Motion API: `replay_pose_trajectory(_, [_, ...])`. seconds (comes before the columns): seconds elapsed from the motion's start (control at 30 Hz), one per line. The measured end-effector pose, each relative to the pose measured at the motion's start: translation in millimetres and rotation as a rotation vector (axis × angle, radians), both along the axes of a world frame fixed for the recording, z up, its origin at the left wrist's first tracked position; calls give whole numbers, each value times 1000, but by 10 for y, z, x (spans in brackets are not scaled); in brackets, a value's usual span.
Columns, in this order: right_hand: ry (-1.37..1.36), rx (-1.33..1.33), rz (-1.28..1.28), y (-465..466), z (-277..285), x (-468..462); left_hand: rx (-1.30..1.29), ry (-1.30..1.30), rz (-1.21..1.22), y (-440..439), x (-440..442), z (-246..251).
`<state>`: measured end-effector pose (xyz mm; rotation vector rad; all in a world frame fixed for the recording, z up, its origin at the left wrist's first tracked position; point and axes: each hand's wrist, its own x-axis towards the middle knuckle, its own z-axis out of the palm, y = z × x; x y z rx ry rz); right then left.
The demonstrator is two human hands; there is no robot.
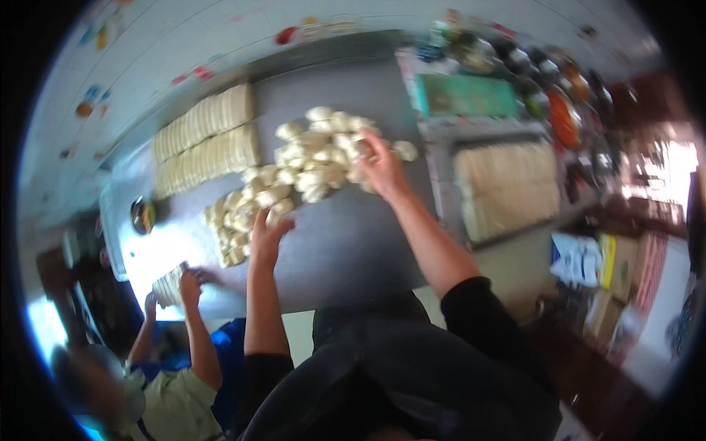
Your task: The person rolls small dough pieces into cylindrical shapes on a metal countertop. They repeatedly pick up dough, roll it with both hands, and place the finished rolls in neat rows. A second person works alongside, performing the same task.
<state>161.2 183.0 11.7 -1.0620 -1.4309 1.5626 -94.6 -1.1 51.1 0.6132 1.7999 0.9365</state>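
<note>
A heap of pale dough pieces [314,154] lies across the middle of a grey metal worktable [342,248]. At the heap's near left part is my left hand [270,234], fingers apart, beside the pieces. My right hand [380,162] reaches over the heap's right end, fingers bent; blur hides whether it holds a piece. One round dough piece [405,150] lies apart, just right of that hand. Further left on the table, flat pale dough pieces [207,138] stand in two tight rows.
At the lower left a co-worker [176,391] handles another row of pale pieces [168,286]. A small round container [143,215] sits at the table's left. To the right are a tray of pale strips [507,187], a green board or tray [469,95] and an orange bowl [563,118].
</note>
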Motion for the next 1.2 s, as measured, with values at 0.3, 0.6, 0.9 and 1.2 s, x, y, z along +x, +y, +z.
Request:
replay_pose_trajectory(0.3, [211, -789, -76, -1244, -274, 1248, -6, -636, 348, -1312, 782, -639])
replay_pose_trajectory(0.6, [-38, -395, -282, -1398, -548, 1363, -44, 72, -11, -1124, 726, -929])
replay_pose_trajectory(0.9, [-1129, 499, -52, -1779, -484, 1538, -162, 989, -516, -1409, 906, -658])
replay_pose_trajectory(1.2, [-1051, 653, 1, -2461, -564, 1589, 268, 1103, -554, -1756, 957, -916])
